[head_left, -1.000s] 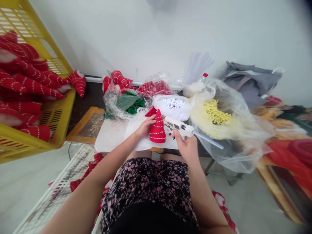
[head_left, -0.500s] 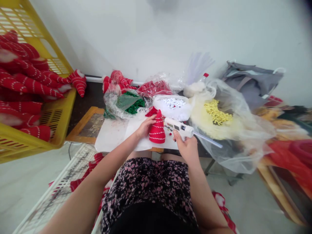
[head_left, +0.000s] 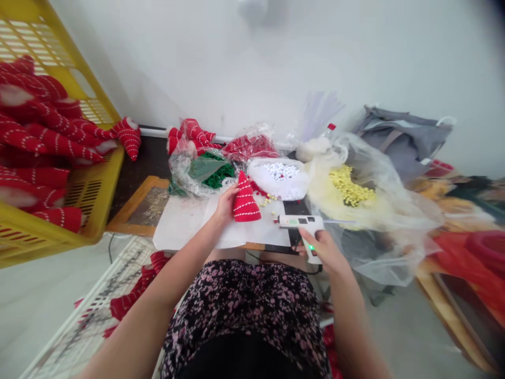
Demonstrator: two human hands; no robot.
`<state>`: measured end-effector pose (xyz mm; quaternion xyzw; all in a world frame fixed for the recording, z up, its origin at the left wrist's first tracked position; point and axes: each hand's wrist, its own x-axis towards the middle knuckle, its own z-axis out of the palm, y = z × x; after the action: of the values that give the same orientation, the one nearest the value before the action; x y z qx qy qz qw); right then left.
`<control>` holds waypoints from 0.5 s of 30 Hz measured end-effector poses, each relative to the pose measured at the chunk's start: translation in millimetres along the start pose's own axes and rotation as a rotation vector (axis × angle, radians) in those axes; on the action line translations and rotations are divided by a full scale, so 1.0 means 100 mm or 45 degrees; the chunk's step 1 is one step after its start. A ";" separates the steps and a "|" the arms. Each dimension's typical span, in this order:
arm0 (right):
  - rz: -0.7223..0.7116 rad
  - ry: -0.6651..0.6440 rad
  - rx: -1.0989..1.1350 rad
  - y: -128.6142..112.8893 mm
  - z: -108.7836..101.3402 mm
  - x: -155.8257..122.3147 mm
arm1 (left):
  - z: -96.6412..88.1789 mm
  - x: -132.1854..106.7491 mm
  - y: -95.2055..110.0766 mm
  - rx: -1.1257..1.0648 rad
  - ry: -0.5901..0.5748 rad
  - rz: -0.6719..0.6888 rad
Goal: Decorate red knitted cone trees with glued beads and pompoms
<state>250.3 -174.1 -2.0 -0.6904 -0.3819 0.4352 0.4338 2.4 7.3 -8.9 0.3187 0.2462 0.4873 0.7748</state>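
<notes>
My left hand [head_left: 226, 204] is closed on the left side of a red cone-shaped hat [head_left: 246, 202] with white stitched stripes, held upright over white paper [head_left: 185, 221]. In my right hand [head_left: 321, 246] is a white glue gun [head_left: 302, 222], gripped by its handle, where a green light glows. Its nozzle points left toward the hat, apart from it, and a clear glue stick [head_left: 339, 221] sticks out of its back. A few loose red and yellow beads lie on the paper between the hat and a bag of white pom-poms [head_left: 282, 176].
Behind the paper lie bags of green pom-poms [head_left: 213, 171] and red pieces [head_left: 252, 146]; a large bag of yellow beads [head_left: 349, 187] is at the right. A yellow crate [head_left: 98, 205] of striped red hats stands at the left, a white crate [head_left: 98, 300] below. A grey bag [head_left: 406, 137] sits back right.
The glue gun has moved right and down, away from the hat, and now lies nearly level. My left hand has shifted the hat slightly left and turned it.
</notes>
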 end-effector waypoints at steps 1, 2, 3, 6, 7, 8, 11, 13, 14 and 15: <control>0.049 -0.029 0.012 0.02 -0.02 -0.01 | 0.00 0.01 0.03 -0.015 0.034 0.021; 0.089 -0.053 -0.009 0.03 -0.03 -0.01 | -0.01 0.03 0.06 -0.026 0.064 0.035; 0.115 -0.073 -0.060 0.04 -0.03 -0.01 | 0.00 0.05 0.09 -0.032 0.083 0.041; -0.010 0.014 -0.450 0.05 -0.04 0.01 | 0.05 0.14 0.18 -0.012 0.084 0.042; -0.114 0.101 -0.640 0.05 -0.04 0.02 | 0.08 0.18 0.21 0.001 0.075 0.046; -0.215 0.191 -0.830 0.05 -0.04 0.02 | 0.11 0.23 0.25 0.014 0.065 0.051; -0.346 0.312 -1.197 0.00 -0.03 0.02 | 0.22 0.40 0.33 0.036 0.046 0.050; -0.305 0.351 -1.247 -0.06 -0.04 0.03 | 0.28 0.50 0.35 0.036 0.047 0.035; -0.300 0.392 -1.241 -0.10 -0.05 0.05 | 0.30 0.55 0.34 0.033 0.041 0.024; -0.323 0.425 -1.224 -0.15 -0.07 0.09 | 0.30 0.58 0.33 0.027 0.030 0.010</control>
<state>257.3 -163.1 11.6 -0.8198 -0.5447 0.0389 0.1721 27.5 63.1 31.4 0.3221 0.2593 0.4913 0.7666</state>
